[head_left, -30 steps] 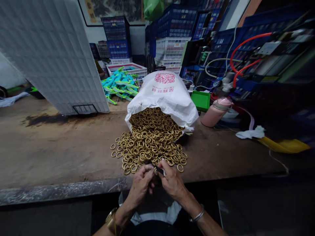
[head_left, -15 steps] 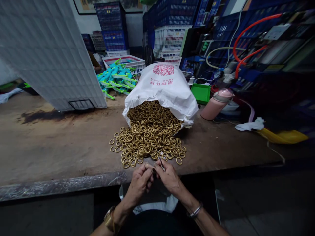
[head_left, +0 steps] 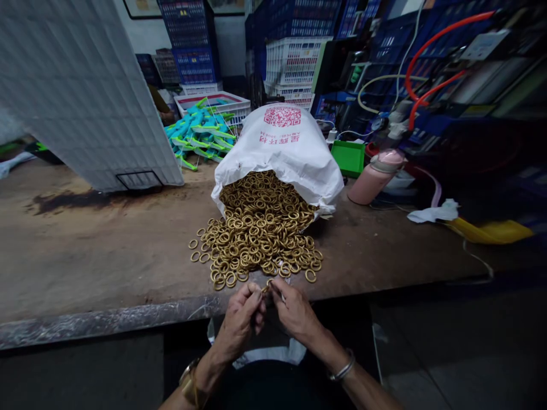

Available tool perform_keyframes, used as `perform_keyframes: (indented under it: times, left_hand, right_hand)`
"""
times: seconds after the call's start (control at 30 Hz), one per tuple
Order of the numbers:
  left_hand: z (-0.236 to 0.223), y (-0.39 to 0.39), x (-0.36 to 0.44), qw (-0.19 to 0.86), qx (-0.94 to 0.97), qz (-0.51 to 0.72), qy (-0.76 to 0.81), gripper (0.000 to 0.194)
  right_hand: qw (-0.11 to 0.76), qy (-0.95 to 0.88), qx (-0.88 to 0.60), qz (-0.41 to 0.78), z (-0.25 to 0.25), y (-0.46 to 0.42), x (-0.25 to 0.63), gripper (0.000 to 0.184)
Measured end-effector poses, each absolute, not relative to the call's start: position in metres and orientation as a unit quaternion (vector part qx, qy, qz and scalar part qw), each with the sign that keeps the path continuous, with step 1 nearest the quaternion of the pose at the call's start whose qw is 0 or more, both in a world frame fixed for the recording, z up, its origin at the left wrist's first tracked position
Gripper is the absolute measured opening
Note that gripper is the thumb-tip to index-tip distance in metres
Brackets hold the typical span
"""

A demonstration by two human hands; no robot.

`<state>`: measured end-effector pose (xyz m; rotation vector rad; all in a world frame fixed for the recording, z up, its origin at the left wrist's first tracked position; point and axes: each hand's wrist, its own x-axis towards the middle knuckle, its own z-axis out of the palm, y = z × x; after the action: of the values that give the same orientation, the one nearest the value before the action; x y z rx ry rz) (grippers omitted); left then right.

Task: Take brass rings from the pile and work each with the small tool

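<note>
A gold-coloured ring (head_left: 265,287) is pinched in the fingertips of my left hand (head_left: 244,310), just past the table's front edge. Close against it is my right hand (head_left: 296,312), its fingers closed around a small, thin blade-like tool (head_left: 282,296), of which only a little shows; its exact kind is unclear. Beyond both hands lies a heap of gold-coloured rings (head_left: 252,245), spilling from the open mouth of a white woven sack (head_left: 277,156) with red print. Several loose rings lie at the heap's left side.
A tall pale ribbed panel (head_left: 98,102) stands on the table (head_left: 106,250) at left. Turquoise and green plastic pieces (head_left: 200,134) are piled behind it. On the right are a green tray (head_left: 348,158), a pink bottle (head_left: 376,179) and a machine with orange hoses (head_left: 412,74). Stacked crates (head_left: 294,62) fill the back.
The right hand's dark tool, plainly visible before, has tilted and is now mostly hidden by the fingers. The ring shows more clearly between the hands. The view has tipped slightly downward.
</note>
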<state>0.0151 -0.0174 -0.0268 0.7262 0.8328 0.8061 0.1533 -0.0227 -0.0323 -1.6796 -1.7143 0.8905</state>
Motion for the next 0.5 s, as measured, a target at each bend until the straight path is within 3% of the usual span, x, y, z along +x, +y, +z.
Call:
perform_keyframes:
  times: [0.2, 0.5]
  left_hand:
    - [-0.028, -0.016, 0.014, 0.749, 0.371, 0.367, 0.408, 0.024]
    - [-0.018, -0.024, 0.007, 0.724, 0.42, 0.353, 0.419, 0.031]
  right_hand:
    - [0.182, -0.7, -0.63, 0.283, -0.033, -0.027, 0.15, 0.03]
    - [0.094, -0.718, -0.646, 0.24, -0.032, -0.02, 0.158, 0.027]
